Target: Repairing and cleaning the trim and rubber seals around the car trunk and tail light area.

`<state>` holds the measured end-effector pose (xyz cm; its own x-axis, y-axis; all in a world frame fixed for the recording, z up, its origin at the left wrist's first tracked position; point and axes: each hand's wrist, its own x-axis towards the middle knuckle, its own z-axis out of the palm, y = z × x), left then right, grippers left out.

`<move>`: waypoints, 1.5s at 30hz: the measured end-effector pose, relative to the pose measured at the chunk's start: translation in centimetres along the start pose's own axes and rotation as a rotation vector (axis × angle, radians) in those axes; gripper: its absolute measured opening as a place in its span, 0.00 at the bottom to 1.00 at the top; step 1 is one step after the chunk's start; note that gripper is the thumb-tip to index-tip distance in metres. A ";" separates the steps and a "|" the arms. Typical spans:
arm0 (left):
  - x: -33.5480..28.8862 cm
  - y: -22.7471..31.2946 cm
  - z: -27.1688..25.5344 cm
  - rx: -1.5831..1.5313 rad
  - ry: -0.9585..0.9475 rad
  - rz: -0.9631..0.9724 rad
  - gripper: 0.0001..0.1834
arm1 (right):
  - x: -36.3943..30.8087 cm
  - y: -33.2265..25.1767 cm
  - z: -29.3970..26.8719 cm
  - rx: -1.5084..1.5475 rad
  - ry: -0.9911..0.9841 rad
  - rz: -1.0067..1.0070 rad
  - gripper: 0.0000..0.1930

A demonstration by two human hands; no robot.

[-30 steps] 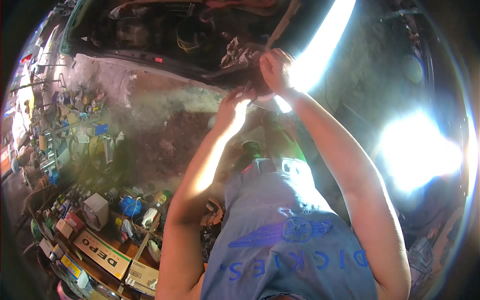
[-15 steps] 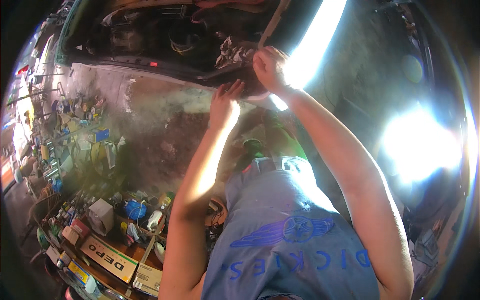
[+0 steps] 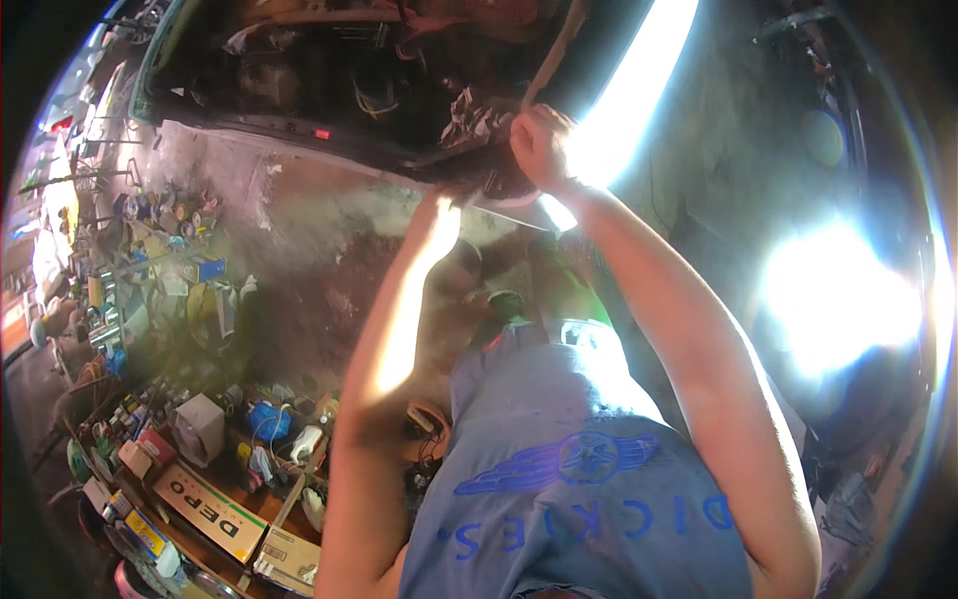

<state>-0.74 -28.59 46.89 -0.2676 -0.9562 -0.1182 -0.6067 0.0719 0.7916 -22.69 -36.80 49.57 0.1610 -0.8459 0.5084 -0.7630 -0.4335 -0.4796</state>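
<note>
My right hand is closed, fingers curled in at the corner of a dark open compartment, possibly part of a vehicle. It sits at the lower end of a brown strip; what it grips is hidden. Beside it runs a brightly glaring pale panel. My left hand is at the compartment's near edge, left of the right hand. Its fingers are dark and blurred, so their hold does not show. Crumpled greyish material lies inside the compartment, close to both hands.
At lower left a cluttered bench carries a long cardboard box, a white box and a blue object. Parts and cans crowd the far left. Strong light glares at right.
My left hand has moved slightly left and down, its fingers going from visibly spread to blurred in shadow. The right hand stays at the corner. The whole view has shifted a little.
</note>
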 end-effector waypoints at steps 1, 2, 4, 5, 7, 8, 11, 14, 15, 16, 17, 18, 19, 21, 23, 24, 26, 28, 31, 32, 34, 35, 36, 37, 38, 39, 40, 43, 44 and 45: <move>-0.8 0.7 0.3 -0.114 0.039 -0.154 0.20 | -0.1 0.1 0.1 0.002 -0.010 0.014 0.05; -1.6 1.4 0.6 -0.262 0.023 -0.329 0.18 | -0.2 0.1 0.2 -0.001 0.002 0.033 0.04; -3.3 2.9 1.2 -0.618 0.038 -0.505 0.16 | -0.1 0.1 0.2 0.017 0.017 0.004 0.03; -4.0 3.5 1.5 -0.821 0.079 -0.486 0.15 | 0.1 0.1 0.2 0.030 0.041 0.003 0.03; -5.2 4.4 1.7 -1.046 0.170 -0.487 0.17 | 0.3 -0.3 -0.2 0.007 -0.033 0.045 0.04; -5.7 4.6 1.6 -1.056 0.172 -0.514 0.17 | 0.3 -0.7 -0.6 0.013 0.013 -0.045 0.05; -7.1 4.8 1.2 -1.051 0.223 -0.468 0.17 | -0.4 -3.0 -2.1 0.066 -0.072 -0.108 0.10; -8.4 4.4 0.4 -0.985 0.277 -0.419 0.17 | -2.8 -6.9 -3.7 0.188 -0.380 -0.186 0.18; -8.8 4.2 0.2 -0.964 0.266 -0.426 0.17 | -3.4 -8.1 -4.2 0.253 -0.497 -0.185 0.20; -9.2 4.0 0.0 -0.960 0.241 -0.408 0.17 | -3.9 -9.4 -4.4 0.378 -0.613 -0.063 0.19; -9.6 3.8 -0.2 -0.951 0.269 -0.432 0.17 | -4.1 -10.4 -4.7 0.457 -0.774 0.073 0.19; -10.0 3.6 -0.3 -0.969 0.270 -0.401 0.16 | -4.0 -11.0 -5.0 0.472 -0.725 0.042 0.19; -10.3 3.4 -0.3 -1.016 0.259 -0.302 0.15 | -3.8 -11.5 -5.2 0.426 -0.862 0.152 0.18; -10.6 3.1 -0.1 -0.864 0.299 -0.373 0.14 | -3.3 -11.9 -5.5 0.366 -1.006 0.254 0.18; -10.5 2.9 0.3 -0.744 0.323 -0.375 0.13 | -2.8 -11.8 -5.8 0.262 -1.029 0.241 0.21; -10.4 2.9 0.5 -0.817 0.368 -0.326 0.11 | -2.6 -11.7 -5.9 0.268 -1.054 0.230 0.21; -9.8 3.1 0.8 -0.894 0.426 -0.278 0.10 | -2.5 -11.5 -5.9 0.226 -0.988 -0.107 0.23; -9.2 3.6 0.8 -1.142 0.381 -0.315 0.08 | -2.3 -11.5 -5.8 0.162 -0.927 -0.331 0.24; -8.7 4.5 0.4 -1.455 0.367 -0.329 0.08 | -0.9 -11.4 -5.5 0.112 -0.870 -0.468 0.24; -8.7 4.9 0.2 -1.453 0.370 -0.381 0.09 | -0.1 -11.3 -5.5 0.135 -0.869 -0.392 0.23; -8.6 5.5 -0.1 -1.514 0.388 -0.402 0.09 | 1.8 -10.9 -5.5 0.244 -0.980 -0.242 0.22; -8.5 5.8 -0.2 -1.602 0.416 -0.407 0.09 | 2.5 -10.8 -5.6 0.296 -1.046 -0.060 0.21; -8.4 5.9 -0.2 -1.493 0.390 -0.389 0.09 | 3.1 -10.6 -5.7 0.368 -1.068 -0.025 0.19; -8.3 6.1 -0.1 -1.500 0.382 -0.393 0.09 | 3.6 -10.4 -5.7 0.395 -1.080 -0.050 0.19; -8.1 6.2 0.0 -1.413 0.381 -0.395 0.09 | 3.9 -10.2 -5.7 0.384 -1.182 0.007 0.17; -7.9 6.3 0.2 -1.347 0.353 -0.314 0.10 | 4.1 -10.1 -5.6 0.371 -1.286 0.065 0.16; -7.7 6.3 0.4 -1.384 0.354 -0.312 0.12 | 4.2 -9.9 -5.4 0.372 -1.307 0.056 0.16; -7.3 6.5 1.2 -1.399 0.443 -0.357 0.12 | 4.3 -9.1 -4.4 0.603 -1.334 0.197 0.13; -7.1 6.7 1.5 -1.410 0.463 -0.378 0.11 | 4.5 -8.9 -3.9 0.623 -1.415 0.298 0.12; -7.0 6.8 1.7 -1.430 0.456 -0.340 0.11 | 4.8 -8.5 -3.6 0.610 -1.465 0.409 0.12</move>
<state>-4.32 -20.89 52.09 0.1363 -0.8925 -0.4299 0.6838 -0.2293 0.6928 -17.66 -36.03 58.65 0.7145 -0.3291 -0.6174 -0.6134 0.1296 -0.7790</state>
